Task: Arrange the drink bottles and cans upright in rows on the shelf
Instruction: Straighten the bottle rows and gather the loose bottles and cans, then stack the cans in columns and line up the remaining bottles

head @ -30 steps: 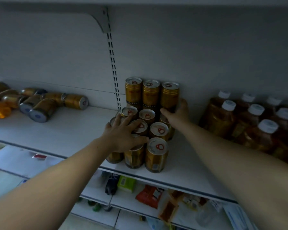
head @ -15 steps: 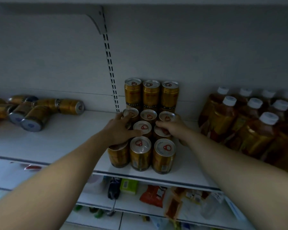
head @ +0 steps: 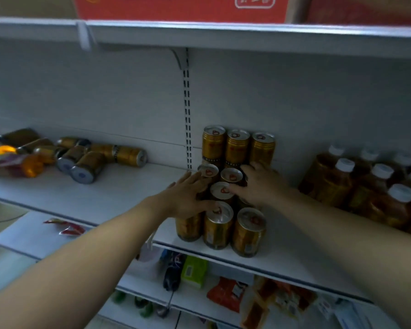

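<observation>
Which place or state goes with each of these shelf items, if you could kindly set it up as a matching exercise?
Things:
1. cans on the left
2. cans in the middle
3. bottles
4. red box

Place or state:
A. upright, white caps
B. lying on their sides
C. on the top shelf
D. upright in rows, silver lids

Pairs: 1-B, 2-D, 3-A, 4-C
</observation>
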Demonstrator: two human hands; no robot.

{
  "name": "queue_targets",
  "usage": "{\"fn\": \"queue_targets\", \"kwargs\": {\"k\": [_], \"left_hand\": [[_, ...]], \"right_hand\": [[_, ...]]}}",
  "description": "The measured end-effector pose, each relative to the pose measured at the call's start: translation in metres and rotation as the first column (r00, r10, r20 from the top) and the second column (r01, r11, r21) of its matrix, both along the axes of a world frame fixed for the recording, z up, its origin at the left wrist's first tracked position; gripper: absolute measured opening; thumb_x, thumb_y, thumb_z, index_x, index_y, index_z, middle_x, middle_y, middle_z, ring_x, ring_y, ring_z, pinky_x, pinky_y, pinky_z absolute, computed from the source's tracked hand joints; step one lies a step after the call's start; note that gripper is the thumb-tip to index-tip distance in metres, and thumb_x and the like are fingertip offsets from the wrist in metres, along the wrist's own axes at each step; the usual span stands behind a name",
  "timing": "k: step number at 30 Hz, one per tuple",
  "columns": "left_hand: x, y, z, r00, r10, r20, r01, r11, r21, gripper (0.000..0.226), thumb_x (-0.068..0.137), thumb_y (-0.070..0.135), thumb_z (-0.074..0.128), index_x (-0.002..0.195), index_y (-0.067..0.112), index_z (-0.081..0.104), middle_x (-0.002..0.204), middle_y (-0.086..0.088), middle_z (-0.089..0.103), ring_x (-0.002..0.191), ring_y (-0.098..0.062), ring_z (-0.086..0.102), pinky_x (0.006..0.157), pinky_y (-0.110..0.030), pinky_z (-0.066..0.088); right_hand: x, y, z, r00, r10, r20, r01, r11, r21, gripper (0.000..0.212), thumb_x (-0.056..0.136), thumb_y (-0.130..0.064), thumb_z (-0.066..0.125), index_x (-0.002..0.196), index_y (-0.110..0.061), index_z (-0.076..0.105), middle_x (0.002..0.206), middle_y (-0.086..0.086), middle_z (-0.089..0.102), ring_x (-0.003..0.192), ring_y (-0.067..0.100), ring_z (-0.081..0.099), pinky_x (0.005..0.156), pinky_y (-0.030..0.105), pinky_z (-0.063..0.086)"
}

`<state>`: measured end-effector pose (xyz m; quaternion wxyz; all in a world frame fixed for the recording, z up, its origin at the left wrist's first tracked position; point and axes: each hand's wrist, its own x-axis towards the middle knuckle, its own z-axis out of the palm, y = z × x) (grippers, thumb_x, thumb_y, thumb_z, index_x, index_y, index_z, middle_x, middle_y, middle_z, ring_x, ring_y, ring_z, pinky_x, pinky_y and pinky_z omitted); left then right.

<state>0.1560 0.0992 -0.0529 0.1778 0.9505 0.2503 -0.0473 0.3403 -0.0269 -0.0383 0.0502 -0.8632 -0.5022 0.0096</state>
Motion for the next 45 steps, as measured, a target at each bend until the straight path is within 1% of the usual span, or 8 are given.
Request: {"fn": "queue_targets", "kwargs": {"k": [3,7,11,14,24,32,38,45], "left_hand": [[-0.024,0.011,0.012,0.998,0.059,0.017,-0.059,0.998,0.020,0.085,0.079,0.076,0.037,0.149,0.038,0.006,0.159,0.006,-0.001,0.145,-0.016,-0.006,0.114,-0.038,0.002],[-0.082,0.030,0.020,0.984,0.178,-0.016,-0.178,0.984,0.029,0.088,0.077,0.076,0.044,0.149,0.038,0.009,0.159,0.008,0.002,0.146,-0.016,-0.001,0.117,-0.041,0.007],[-0.153,0.065,0.019,0.962,0.268,-0.045,-0.264,0.962,0.070,0.086,0.079,0.071,0.049,0.149,0.039,0.010,0.159,0.006,0.006,0.145,-0.020,0.007,0.115,-0.043,0.015],[-0.208,0.099,0.016,0.936,0.350,-0.024,-0.347,0.934,0.080,0.083,0.081,0.066,0.051,0.149,0.036,0.014,0.159,0.004,0.011,0.144,-0.021,0.015,0.115,-0.041,0.019],[-0.378,0.213,0.026,0.903,0.429,-0.005,-0.424,0.895,0.136,0.081,0.083,0.062,0.053,0.149,0.028,0.021,0.156,-0.001,0.022,0.141,-0.020,0.023,0.111,-0.032,0.022],[-0.420,0.313,0.013,0.869,0.493,0.043,-0.494,0.862,0.114,0.079,0.083,0.057,0.056,0.148,0.028,0.022,0.155,0.002,0.025,0.140,-0.021,0.024,0.111,-0.035,0.024],[-0.434,0.407,0.001,0.829,0.559,-0.021,-0.551,0.823,0.136,0.078,0.083,0.041,0.065,0.148,0.032,0.022,0.156,0.001,0.022,0.142,-0.023,0.021,0.114,-0.040,0.022],[-0.450,0.510,0.003,0.820,0.573,-0.023,-0.555,0.803,0.219,0.074,0.087,0.019,0.063,0.148,0.031,0.022,0.157,0.000,0.018,0.143,-0.025,0.016,0.113,-0.045,0.023]], "right_hand": [[-0.016,0.025,0.026,0.990,0.138,0.005,-0.138,0.990,0.041,0.082,0.083,-0.075,0.038,0.145,-0.022,0.033,0.151,0.005,0.032,0.137,0.027,0.030,0.102,0.043,0.033],[-0.054,0.071,0.043,0.961,0.269,-0.065,-0.262,0.960,0.098,0.077,0.084,-0.071,0.045,0.140,-0.019,0.040,0.140,0.007,0.045,0.120,0.025,0.047,0.086,0.034,0.043],[-0.108,0.129,0.044,0.950,0.308,-0.051,-0.308,0.951,0.001,0.086,0.083,-0.076,0.039,0.148,-0.021,0.029,0.153,0.008,0.031,0.134,0.029,0.036,0.102,0.039,0.036],[-0.159,0.178,0.044,0.932,0.360,-0.036,-0.360,0.933,-0.001,0.075,0.082,-0.076,0.039,0.134,-0.022,0.045,0.143,0.009,0.044,0.118,0.027,0.049,0.092,0.039,0.044],[-0.326,0.339,0.052,0.926,0.368,-0.080,-0.370,0.929,-0.010,0.068,0.081,-0.073,0.045,0.126,-0.022,0.050,0.125,0.010,0.055,0.104,0.028,0.055,0.079,0.036,0.045],[-0.376,0.451,0.032,0.902,0.428,-0.062,-0.430,0.902,-0.034,0.071,0.084,-0.068,0.048,0.136,-0.020,0.044,0.137,0.011,0.049,0.118,0.029,0.050,0.091,0.038,0.043],[-0.401,0.547,0.003,0.848,0.511,-0.140,-0.526,0.844,-0.105,0.069,0.080,-0.068,0.052,0.130,-0.021,0.048,0.131,0.009,0.050,0.115,0.027,0.049,0.083,0.037,0.042],[-0.429,0.596,-0.033,0.781,0.619,-0.085,-0.621,0.752,-0.221,0.103,0.067,-0.089,0.041,0.136,-0.014,0.038,0.137,0.013,0.044,0.129,0.031,0.035,0.107,0.051,0.020]]}}
